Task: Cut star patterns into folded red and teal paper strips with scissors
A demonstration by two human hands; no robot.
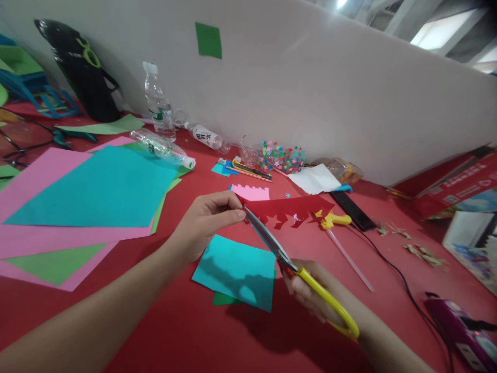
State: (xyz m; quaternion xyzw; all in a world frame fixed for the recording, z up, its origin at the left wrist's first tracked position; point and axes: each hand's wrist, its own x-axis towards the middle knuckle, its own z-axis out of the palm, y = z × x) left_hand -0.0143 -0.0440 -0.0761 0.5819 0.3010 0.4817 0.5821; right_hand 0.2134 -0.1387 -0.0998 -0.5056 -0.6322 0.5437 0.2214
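Observation:
My left hand (213, 217) pinches one end of a red paper strip (285, 206) between thumb and fingers. Star-shaped cutouts run along the strip's lower edge. My right hand (310, 290) is wrapped around the yellow handles of a pair of scissors (272, 243). The blades point up and left, with their tips at the strip's end beside my left thumb. On the table below lies a turquoise paper square (236, 272), partly covering a green piece (225, 299). Behind the strip is a pink paper piece (250, 192) with a scalloped edge.
Large coloured sheets (101, 191) lie at left, under a fallen bottle (161, 146). At the back are an upright bottle (158, 103), a cutter knife (252, 170) and a star-filled container (281, 157). A yellow glue gun (336, 220), its cable and a phone (352, 210) lie at right.

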